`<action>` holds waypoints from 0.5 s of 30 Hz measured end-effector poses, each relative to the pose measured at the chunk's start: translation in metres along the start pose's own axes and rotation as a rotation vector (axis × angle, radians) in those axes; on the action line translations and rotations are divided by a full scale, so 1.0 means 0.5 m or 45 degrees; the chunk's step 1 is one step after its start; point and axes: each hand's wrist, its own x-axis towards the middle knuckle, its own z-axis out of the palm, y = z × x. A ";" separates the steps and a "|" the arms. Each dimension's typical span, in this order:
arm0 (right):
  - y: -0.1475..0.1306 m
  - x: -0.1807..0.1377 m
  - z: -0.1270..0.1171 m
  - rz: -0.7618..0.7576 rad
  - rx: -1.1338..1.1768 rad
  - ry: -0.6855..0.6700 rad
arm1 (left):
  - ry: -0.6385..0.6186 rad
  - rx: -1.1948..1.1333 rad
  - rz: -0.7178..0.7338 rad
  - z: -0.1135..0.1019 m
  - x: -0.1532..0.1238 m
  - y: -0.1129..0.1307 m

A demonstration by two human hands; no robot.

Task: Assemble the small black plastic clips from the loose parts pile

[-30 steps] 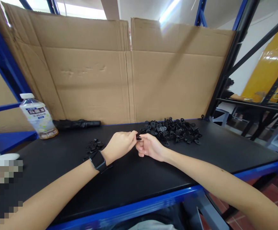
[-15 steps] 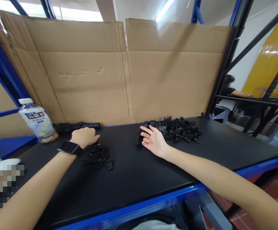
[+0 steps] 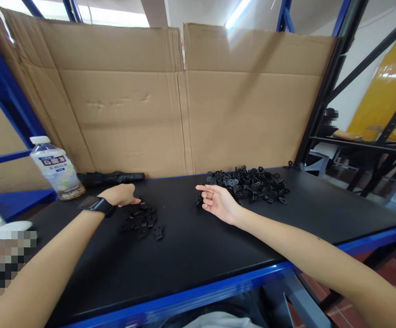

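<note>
My left hand (image 3: 121, 194), with a black watch at the wrist, rests palm down at the far edge of a small pile of black plastic parts (image 3: 142, 220) on the black table top (image 3: 191, 246). Its fingers lie flat and hold nothing I can see. My right hand (image 3: 216, 201) lies palm up with the fingers apart, at the left edge of a large heap of the same black parts (image 3: 249, 183). Its fingertips touch a few loose parts (image 3: 200, 200) beside the heap.
A drink bottle (image 3: 56, 168) stands at the left, a folded black umbrella (image 3: 111, 176) lies against the cardboard wall (image 3: 184, 100). A white object (image 3: 12, 225) sits at the far left. Another person (image 3: 334, 130) sits beyond the rack at the right.
Both hands were together, pinching a small black part at the middle. They have parted: the left hand went to the small pile, the right hand back to the large heap.
</note>
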 end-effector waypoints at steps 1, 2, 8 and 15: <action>0.001 0.000 0.000 -0.006 -0.015 -0.006 | -0.011 0.008 -0.014 -0.003 -0.002 0.004; 0.002 -0.001 0.000 -0.014 -0.036 -0.013 | -0.020 0.014 -0.028 -0.006 -0.004 0.009; 0.008 -0.015 0.015 -0.073 -0.473 -0.154 | 0.274 -0.045 0.239 -0.035 -0.019 0.086; 0.018 -0.026 0.039 -0.123 -0.899 -0.286 | 0.524 -0.174 0.655 -0.034 -0.076 0.254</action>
